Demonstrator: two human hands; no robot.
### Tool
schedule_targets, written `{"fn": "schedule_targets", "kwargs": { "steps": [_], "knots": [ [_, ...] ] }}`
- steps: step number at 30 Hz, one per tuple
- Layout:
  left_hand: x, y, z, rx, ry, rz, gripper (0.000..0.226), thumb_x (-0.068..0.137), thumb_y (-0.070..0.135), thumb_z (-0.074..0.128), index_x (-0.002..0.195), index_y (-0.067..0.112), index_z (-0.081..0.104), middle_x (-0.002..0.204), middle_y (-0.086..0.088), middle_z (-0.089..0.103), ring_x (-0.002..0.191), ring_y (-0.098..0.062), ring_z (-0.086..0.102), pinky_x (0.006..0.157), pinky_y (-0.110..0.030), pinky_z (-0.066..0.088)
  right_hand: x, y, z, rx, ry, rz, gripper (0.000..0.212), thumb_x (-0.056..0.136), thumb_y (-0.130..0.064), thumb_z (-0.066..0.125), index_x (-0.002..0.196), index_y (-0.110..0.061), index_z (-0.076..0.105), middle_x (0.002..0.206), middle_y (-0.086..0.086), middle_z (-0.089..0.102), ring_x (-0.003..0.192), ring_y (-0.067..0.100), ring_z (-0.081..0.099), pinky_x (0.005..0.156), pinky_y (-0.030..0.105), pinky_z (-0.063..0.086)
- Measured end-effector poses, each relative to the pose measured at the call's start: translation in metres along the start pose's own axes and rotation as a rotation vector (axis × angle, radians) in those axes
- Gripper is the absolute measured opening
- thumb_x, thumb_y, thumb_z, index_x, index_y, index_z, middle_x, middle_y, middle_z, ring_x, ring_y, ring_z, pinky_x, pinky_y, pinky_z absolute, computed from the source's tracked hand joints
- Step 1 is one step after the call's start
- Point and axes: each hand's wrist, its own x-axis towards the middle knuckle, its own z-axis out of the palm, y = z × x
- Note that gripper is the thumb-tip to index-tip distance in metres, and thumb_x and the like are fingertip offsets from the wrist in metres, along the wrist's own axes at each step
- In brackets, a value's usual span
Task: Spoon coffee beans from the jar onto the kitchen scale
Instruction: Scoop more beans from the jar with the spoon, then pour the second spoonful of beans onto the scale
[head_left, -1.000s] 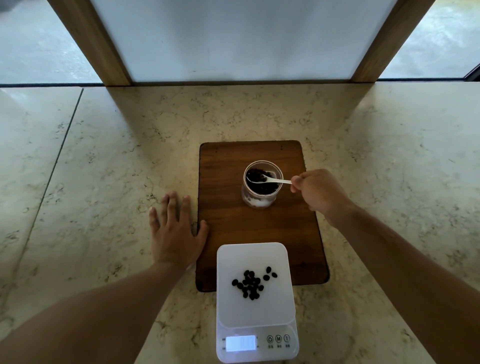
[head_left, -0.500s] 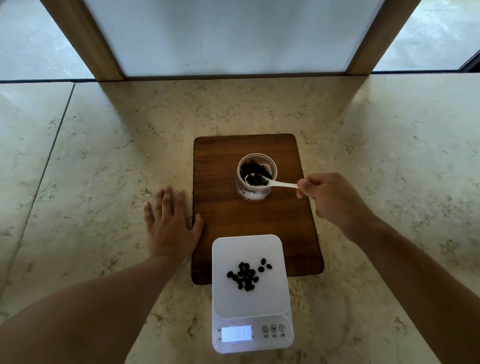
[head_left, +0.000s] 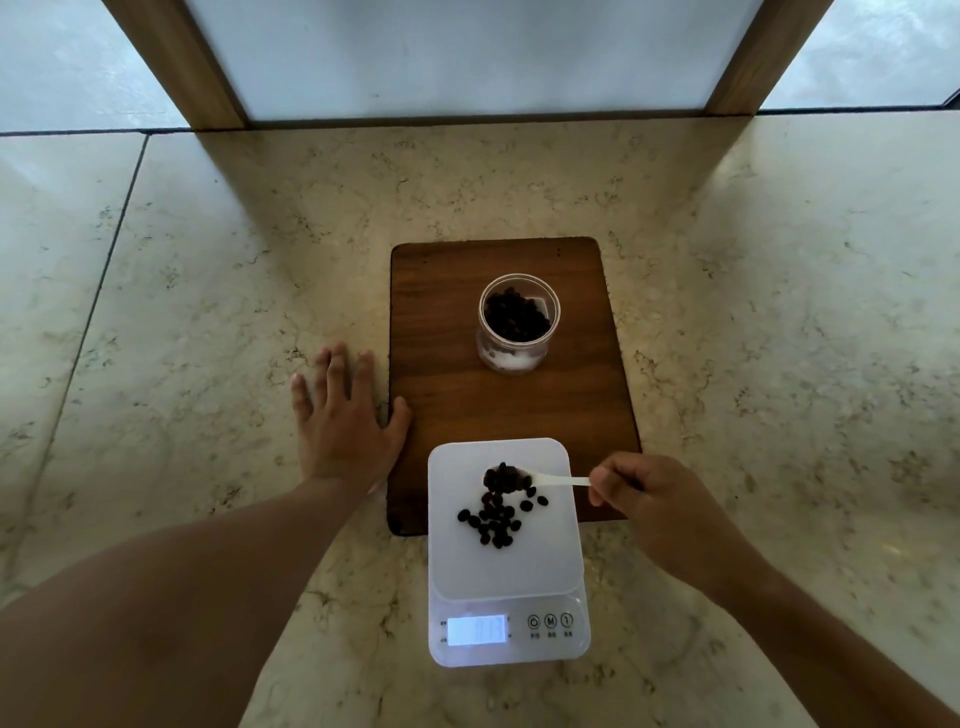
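A clear jar (head_left: 517, 358) holding dark coffee beans stands open on a wooden board (head_left: 457, 405). In front of the board sits a white kitchen scale (head_left: 457, 561) with a small pile of beans (head_left: 493, 519) on its platform. My right hand (head_left: 639, 499) pinches the handle of a white spoon (head_left: 558, 480), whose bowl is heaped with beans and hovers over the far part of the platform. My left hand (head_left: 343, 421) lies flat, fingers spread, on the counter, its thumb touching the board's left edge.
The counter (head_left: 208, 312) is pale marble with a seam at the left. A frosted panel in a wooden frame (head_left: 176, 57) rises at the back edge. The scale's display (head_left: 475, 630) is lit at its near end.
My right hand lifted the loaded spoon out of the jar and carried it toward me, over the scale. My left hand stayed flat beside the board.
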Motion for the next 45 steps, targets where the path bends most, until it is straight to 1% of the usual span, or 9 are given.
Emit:
{"fn": "schedule_targets", "kwargs": {
  "steps": [7, 12, 19, 23, 26, 29, 31, 39, 45],
  "knots": [
    [-0.001, 0.0, 0.001, -0.014, 0.006, -0.002, 0.077, 0.088, 0.06, 0.028, 0.152, 0.018, 0.027, 0.165, -0.015, 0.019, 0.154, -0.03, 0.006, 0.124, -0.054, 0.004, -0.01, 0.012, 0.009, -0.028, 0.089, -0.072, 0.027, 0.097, -0.023, 0.054, 0.073, -0.024, 0.067, 0.061, -0.024, 0.061, 0.048, -0.001, 0.048, 0.046, 0.01, 0.036],
    [-0.001, 0.0, 0.002, -0.018, 0.002, -0.003, 0.073, 0.092, 0.057, 0.036, 0.152, 0.017, 0.027, 0.165, -0.015, 0.018, 0.154, -0.03, 0.005, 0.124, -0.054, 0.003, -0.011, 0.011, 0.011, -0.013, 0.169, -0.164, 0.019, 0.094, -0.019, 0.06, 0.083, -0.029, 0.072, 0.074, -0.006, 0.066, 0.069, 0.007, 0.057, 0.056, 0.014, 0.04],
    [-0.001, -0.001, 0.004, -0.007, 0.008, 0.004, 0.076, 0.089, 0.06, 0.03, 0.152, 0.018, 0.026, 0.164, -0.016, 0.019, 0.154, -0.03, 0.005, 0.124, -0.054, 0.003, -0.014, 0.012, 0.014, -0.033, 0.274, -0.282, 0.015, 0.092, -0.017, 0.062, 0.093, -0.027, 0.074, 0.08, -0.006, 0.062, 0.075, 0.011, 0.058, 0.06, 0.015, 0.043],
    [-0.001, -0.001, 0.004, -0.006, 0.008, 0.0, 0.078, 0.088, 0.061, 0.028, 0.153, 0.018, 0.026, 0.165, -0.015, 0.019, 0.154, -0.03, 0.005, 0.124, -0.054, 0.003, -0.014, 0.012, 0.013, 0.077, 0.309, -0.238, 0.018, 0.091, -0.021, 0.062, 0.091, -0.037, 0.071, 0.08, -0.013, 0.065, 0.08, 0.005, 0.062, 0.062, 0.008, 0.043],
    [-0.001, -0.001, 0.004, -0.002, 0.012, -0.001, 0.078, 0.088, 0.061, 0.028, 0.153, 0.017, 0.027, 0.165, -0.015, 0.019, 0.154, -0.03, 0.005, 0.124, -0.054, 0.004, -0.012, 0.014, 0.014, 0.19, 0.3, -0.159, 0.021, 0.092, -0.024, 0.062, 0.085, -0.043, 0.067, 0.077, -0.017, 0.067, 0.068, 0.005, 0.06, 0.057, 0.009, 0.042],
    [0.0, -0.002, 0.004, -0.001, 0.015, 0.002, 0.078, 0.088, 0.061, 0.028, 0.153, 0.017, 0.026, 0.165, -0.015, 0.019, 0.154, -0.03, 0.005, 0.124, -0.053, 0.003, -0.009, 0.018, 0.017, 0.33, 0.258, -0.092, 0.019, 0.095, -0.023, 0.058, 0.087, -0.034, 0.071, 0.061, -0.002, 0.064, 0.05, 0.007, 0.054, 0.047, 0.017, 0.043],
    [0.0, -0.003, 0.006, -0.005, 0.021, 0.003, 0.077, 0.089, 0.061, 0.029, 0.153, 0.017, 0.026, 0.164, -0.016, 0.019, 0.154, -0.03, 0.006, 0.124, -0.054, 0.003, -0.009, 0.019, 0.02, 0.416, 0.242, -0.067, 0.018, 0.097, -0.019, 0.056, 0.09, -0.024, 0.072, 0.062, 0.005, 0.064, 0.048, 0.011, 0.056, 0.047, 0.019, 0.047],
    [0.001, -0.006, 0.012, -0.016, 0.037, 0.01, 0.075, 0.089, 0.06, 0.032, 0.151, 0.019, 0.026, 0.163, -0.015, 0.021, 0.154, -0.03, 0.007, 0.124, -0.054, 0.004, -0.024, 0.033, 0.045, 0.5, 0.301, 0.052, 0.009, 0.099, -0.021, 0.052, 0.097, -0.022, 0.061, 0.073, 0.003, 0.076, 0.061, 0.017, 0.072, 0.056, 0.02, 0.049],
    [0.001, -0.005, 0.012, -0.04, 0.056, 0.004, 0.074, 0.088, 0.06, 0.033, 0.149, 0.019, 0.028, 0.162, -0.015, 0.023, 0.153, -0.031, 0.01, 0.123, -0.055, 0.005, -0.043, 0.045, 0.056, 0.351, 0.452, 0.143, 0.01, 0.093, -0.025, 0.061, 0.086, -0.031, 0.066, 0.076, -0.01, 0.072, 0.072, 0.007, 0.067, 0.059, 0.018, 0.049]
  ]
}}
